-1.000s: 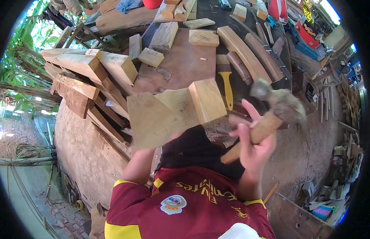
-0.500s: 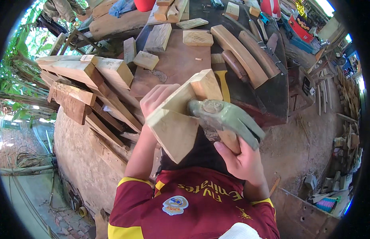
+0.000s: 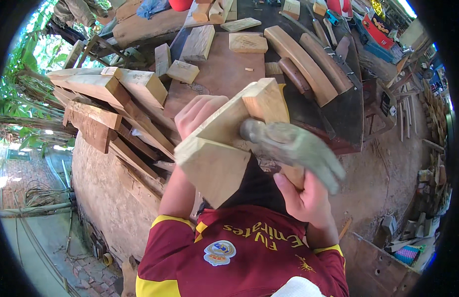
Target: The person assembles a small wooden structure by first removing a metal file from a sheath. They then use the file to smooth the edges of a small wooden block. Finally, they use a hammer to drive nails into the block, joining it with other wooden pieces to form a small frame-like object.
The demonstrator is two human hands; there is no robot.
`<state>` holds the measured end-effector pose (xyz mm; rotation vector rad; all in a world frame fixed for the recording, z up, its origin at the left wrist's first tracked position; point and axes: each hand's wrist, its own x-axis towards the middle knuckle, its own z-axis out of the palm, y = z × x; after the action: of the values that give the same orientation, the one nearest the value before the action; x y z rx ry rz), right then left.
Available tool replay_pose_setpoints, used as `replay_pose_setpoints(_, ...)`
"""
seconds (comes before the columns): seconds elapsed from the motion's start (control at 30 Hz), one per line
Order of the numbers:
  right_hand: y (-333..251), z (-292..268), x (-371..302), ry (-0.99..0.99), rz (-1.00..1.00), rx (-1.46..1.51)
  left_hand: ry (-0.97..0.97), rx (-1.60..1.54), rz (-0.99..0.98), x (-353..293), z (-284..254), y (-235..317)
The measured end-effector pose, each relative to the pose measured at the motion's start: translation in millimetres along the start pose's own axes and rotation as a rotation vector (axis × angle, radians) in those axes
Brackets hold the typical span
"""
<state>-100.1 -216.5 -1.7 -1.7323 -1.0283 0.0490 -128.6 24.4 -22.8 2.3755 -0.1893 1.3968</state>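
My left hand grips the far left side of a pale wooden piece, a board with a thick block at each end, held tilted in front of my chest. Its fingers curl over the board's edge; the thumb is hidden. A claw hammer, slightly smeared by motion, is in my right hand, which wraps its wooden handle just below the head. The hammer's round face is at the inner side of the board, between the two blocks; whether it touches, I cannot tell. Its claw points to the right.
Ahead stands a dark worktable with wood blocks, a long curved timber, a wood-handled tool and a partly hidden brush. Stacked beams lie to the left. A plastic stool stands at right.
The hammer head and my right hand have shifted to the right and slightly down. The wooden piece has turned a little, its near block now lower. My left hand still grips it.
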Motion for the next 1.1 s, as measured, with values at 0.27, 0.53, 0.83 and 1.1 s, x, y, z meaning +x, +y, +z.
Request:
replay_pose_setpoints(0.27,14.3,3.6,-27.5,0.308,-0.036,0.525,0.044,-0.140,0.005,3.4,0.6,2.6)
replay_pose_setpoints(0.53,66.7,-4.8,-94.7,0.346,0.296,0.980,-0.039,-0.345,-0.245,-24.4,-5.4,-14.1)
replay_pose_setpoints(0.83,75.4,-3.5,-158.5,0.211,0.395,1.487,-0.089,-0.815,-0.688,-51.6,12.7,-29.5)
replay_pose_setpoints(1.1,78.3,-14.8,-145.2,0.170,0.571,1.010,-0.204,-1.060,-0.927,-35.3,28.3,-33.7)
